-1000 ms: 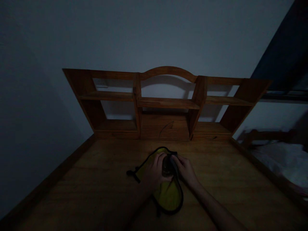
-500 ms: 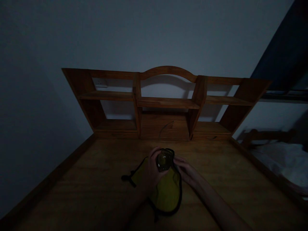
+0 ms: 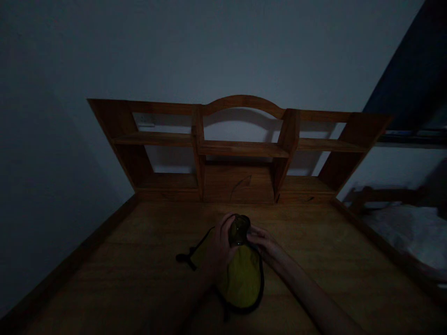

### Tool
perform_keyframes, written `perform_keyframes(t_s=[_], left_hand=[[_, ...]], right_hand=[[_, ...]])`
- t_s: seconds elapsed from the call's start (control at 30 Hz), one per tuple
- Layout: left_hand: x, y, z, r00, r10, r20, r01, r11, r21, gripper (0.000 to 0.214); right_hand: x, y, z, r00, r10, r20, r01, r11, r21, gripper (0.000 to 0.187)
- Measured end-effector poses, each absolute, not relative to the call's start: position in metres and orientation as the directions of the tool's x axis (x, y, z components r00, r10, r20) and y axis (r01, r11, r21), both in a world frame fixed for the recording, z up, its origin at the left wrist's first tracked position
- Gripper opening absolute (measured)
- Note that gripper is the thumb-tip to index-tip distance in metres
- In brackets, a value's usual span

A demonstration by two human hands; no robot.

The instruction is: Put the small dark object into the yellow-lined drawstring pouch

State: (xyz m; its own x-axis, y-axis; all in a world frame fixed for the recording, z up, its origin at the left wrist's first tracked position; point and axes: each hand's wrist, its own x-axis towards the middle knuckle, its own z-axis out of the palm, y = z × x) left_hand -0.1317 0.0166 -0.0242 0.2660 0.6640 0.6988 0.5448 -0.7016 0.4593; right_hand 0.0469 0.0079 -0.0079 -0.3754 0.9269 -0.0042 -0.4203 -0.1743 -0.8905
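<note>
Between my two hands is a small dark, glossy, see-through object (image 3: 239, 230) with a rounded shape; the dim light hides its exact kind. My left hand (image 3: 222, 239) wraps its fingers and thumb around the object's left side. From the right, my right hand (image 3: 261, 239) pinches its edge with closed fingers. Directly below lies a yellow cloth piece (image 3: 244, 279) with black edging, flat on the wooden desk (image 3: 303, 260). A black strap end (image 3: 182, 257) sticks out at the cloth's left, and my left forearm covers part of the cloth.
Along the back of the desk stands a wooden shelf unit (image 3: 243, 149) with several compartments, against a pale wall (image 3: 209, 51). Raised wooden edges border the desk at left and right. Beyond the right edge lies pale bedding (image 3: 412, 232), with a dark curtain (image 3: 415, 79) above.
The glossy object has turned between my hands, and its black-rimmed right part is now less visible. My right fingers have shifted slightly left onto it. The cloth stays in place.
</note>
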Motion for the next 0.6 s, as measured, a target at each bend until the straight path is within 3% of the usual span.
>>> perform_keyframes(t_s=[0.6], left_hand=[[-0.135,0.013,-0.017,0.421,0.654,0.629,0.591,-0.724,0.357,0.073]], right_hand=[[0.048,0.015,-0.027,-0.203,0.977,-0.067,-0.433,-0.151,-0.888,0.029]])
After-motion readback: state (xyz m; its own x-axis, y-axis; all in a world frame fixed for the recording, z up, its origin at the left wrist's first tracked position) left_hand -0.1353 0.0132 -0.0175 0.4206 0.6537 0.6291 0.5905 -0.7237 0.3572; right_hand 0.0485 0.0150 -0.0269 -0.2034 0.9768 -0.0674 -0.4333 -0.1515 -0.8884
